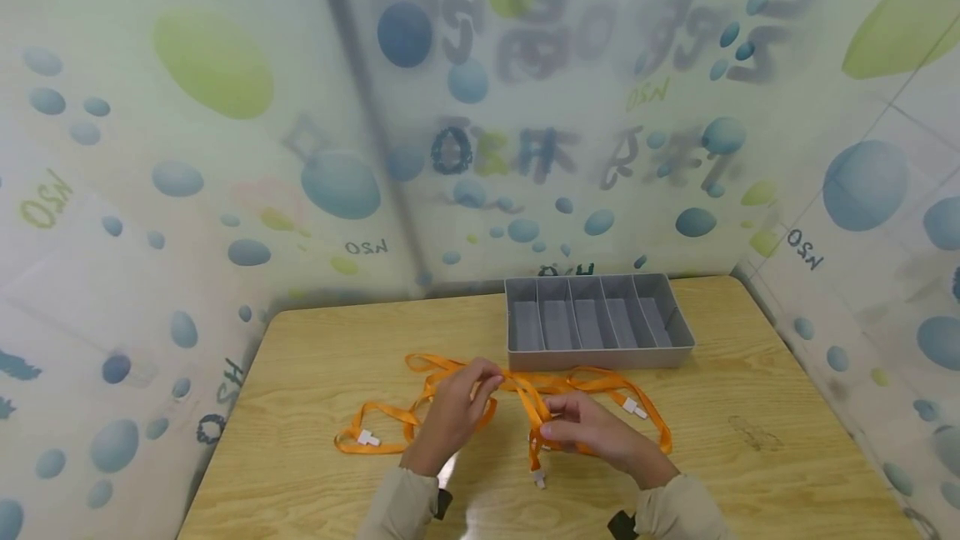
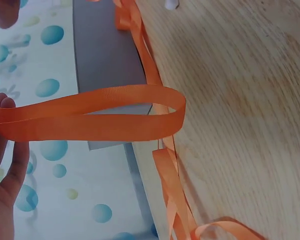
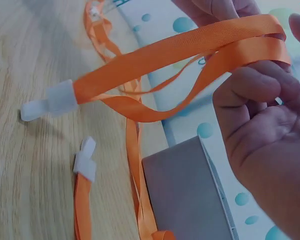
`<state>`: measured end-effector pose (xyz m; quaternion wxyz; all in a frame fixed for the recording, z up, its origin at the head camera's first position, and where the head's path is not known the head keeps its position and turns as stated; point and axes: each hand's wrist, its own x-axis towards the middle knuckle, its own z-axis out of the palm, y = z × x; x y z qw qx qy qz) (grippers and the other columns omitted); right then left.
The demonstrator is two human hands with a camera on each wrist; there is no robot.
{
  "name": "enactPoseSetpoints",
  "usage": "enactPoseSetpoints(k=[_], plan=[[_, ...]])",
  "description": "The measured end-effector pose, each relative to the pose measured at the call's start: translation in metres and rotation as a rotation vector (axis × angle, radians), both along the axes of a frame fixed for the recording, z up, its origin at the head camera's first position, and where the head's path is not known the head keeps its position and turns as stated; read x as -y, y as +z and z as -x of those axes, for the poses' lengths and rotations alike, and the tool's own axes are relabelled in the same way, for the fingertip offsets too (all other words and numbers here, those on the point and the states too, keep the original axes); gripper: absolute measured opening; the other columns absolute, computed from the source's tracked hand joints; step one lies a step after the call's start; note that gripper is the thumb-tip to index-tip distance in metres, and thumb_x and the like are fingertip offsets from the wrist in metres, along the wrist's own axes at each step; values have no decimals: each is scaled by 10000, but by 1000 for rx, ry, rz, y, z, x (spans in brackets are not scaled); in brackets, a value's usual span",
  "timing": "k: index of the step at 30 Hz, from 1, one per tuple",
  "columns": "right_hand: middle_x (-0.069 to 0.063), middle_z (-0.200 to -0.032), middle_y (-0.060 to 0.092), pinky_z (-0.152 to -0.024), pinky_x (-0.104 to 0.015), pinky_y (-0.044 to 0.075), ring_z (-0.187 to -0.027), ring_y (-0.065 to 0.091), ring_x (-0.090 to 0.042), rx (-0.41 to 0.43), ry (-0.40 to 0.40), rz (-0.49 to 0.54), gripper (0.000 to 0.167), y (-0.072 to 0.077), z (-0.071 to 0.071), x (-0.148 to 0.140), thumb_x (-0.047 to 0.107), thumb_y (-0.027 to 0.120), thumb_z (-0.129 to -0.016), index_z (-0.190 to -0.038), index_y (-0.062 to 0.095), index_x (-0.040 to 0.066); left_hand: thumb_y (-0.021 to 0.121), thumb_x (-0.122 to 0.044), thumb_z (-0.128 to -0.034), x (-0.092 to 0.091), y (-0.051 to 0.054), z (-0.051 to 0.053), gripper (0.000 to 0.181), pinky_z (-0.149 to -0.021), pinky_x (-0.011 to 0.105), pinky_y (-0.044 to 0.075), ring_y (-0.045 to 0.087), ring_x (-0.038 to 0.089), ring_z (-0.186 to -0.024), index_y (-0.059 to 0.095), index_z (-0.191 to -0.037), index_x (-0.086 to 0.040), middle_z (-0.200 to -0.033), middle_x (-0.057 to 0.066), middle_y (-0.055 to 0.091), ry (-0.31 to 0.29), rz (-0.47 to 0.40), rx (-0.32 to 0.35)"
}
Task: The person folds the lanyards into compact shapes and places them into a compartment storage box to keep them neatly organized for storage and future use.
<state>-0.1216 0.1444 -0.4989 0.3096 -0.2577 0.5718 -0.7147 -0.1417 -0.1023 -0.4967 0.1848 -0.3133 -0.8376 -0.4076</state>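
1. Pinching an orange lanyard (image 1: 529, 397) between left hand (image 1: 459, 402) and right hand (image 1: 596, 432), fingers curled on both.
2. Ends in a white clip (image 1: 539, 479), six o'clock from the grip.
3. Toward nine and three o'clock, more orange straps (image 1: 663, 432) on the wooden table (image 1: 315, 365).
4. At one o'clock, a grey tray (image 1: 600, 360), showing grey floors in five compartments.

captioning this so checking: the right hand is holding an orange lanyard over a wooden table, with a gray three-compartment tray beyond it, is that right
Not quite: the gray tray has five compartments, not three, as the head view shows. The rest stands: the right hand is holding an orange lanyard over the wooden table, with the tray beyond it.
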Motion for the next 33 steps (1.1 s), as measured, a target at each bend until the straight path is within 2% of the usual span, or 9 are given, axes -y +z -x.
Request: enactPoseSetpoints(k=[3, 5, 8, 11, 14, 17, 24, 27, 33], plan=[[30, -790, 580, -540, -229, 313, -562, 337, -63, -5, 1, -9, 269, 3, -1, 3, 114, 492, -1040, -1076, 543, -147, 636, -98, -973, -1, 2, -1, 51, -607, 190, 474, 536, 13, -701, 616, -1001, -135, -877, -48, 662, 6, 2, -4], [-1, -837, 639, -551, -221, 362, -591, 417, -60, 4, -1, -19, 271, 5, -1, 5, 121, 496, -1043, -1083, 540, -143, 643, -91, -966, -1, 3, -1, 60, -606, 187, 472, 533, 10, -700, 616, -999, -133, -873, -34, 664, 4, 1, -6], [-54, -923, 683, -668, -239, 516, -718, 571, -84, 39, -19, -32, 231, 9, -1, 7, 112, 523, -1037, -1129, 567, -95, 654, -78, -956, -1, 3, -1, 73, -606, 184, 472, 538, 15, -701, 617, -996, -127, -867, -12, 670, -3, -5, -17], [-50, -922, 675, -792, -288, 557, -837, 626, -119, 39, -62, -69, 235, 13, -1, 9, 126, 555, -1027, -1166, 602, -58, 656, -83, -957, -2, 4, 0, 76, -613, 179, 473, 546, 19, -707, 614, -1003, -126, -863, -8, 669, -9, -7, -37], [-39, -853, 637, -651, -240, 503, -692, 533, -79, -27, -96, -99, 244, 18, -1, 10, 144, 550, -1032, -1095, 632, -77, 649, -89, -963, -3, 4, 0, 77, -627, 179, 480, 560, 32, -722, 610, -1020, -123, -878, -4, 672, -24, -13, -46], [-19, -781, 578, -515, -236, 348, -575, 391, -52, -90, -120, -98, 246, 24, -3, 11, 132, 538, -1035, -994, 630, -93, 645, -80, -965, -3, 5, -1, 95, -664, 192, 508, 597, 49, -763, 615, -1052, -103, -917, 0, 683, -32, -19, -43], [62, -639, 441, -485, -272, 292, -524, 341, -72, -121, -137, -24, 239, 38, -3, 10, 64, 546, -1018, -1024, 651, -151, 690, -11, -913, -7, 6, -2, 306, -707, 218, 536, 653, 95, -815, 641, -1214, -39, -980, 28, 713, -37, -8, -89], [44, -664, 445, -476, -269, 281, -551, 338, -77, -154, -156, -12, 237, 44, -2, 12, 50, 559, -1006, -1023, 666, -161, 698, 10, -898, -9, 6, -2, 333, -764, 253, 549, 665, 125, -870, 649, -1226, -26, -1039, 44, 713, -49, 5, -117], [16, -800, 452, -526, -217, 323, -681, 373, -83, -159, -207, -35, 189, 54, 0, 15, 59, 599, -985, -956, 745, -57, 669, 1, -926, -13, 7, -6, 335, -843, 295, 543, 641, 145, -967, 641, -1257, -38, -1081, 38, 683, -92, 5, -33]])
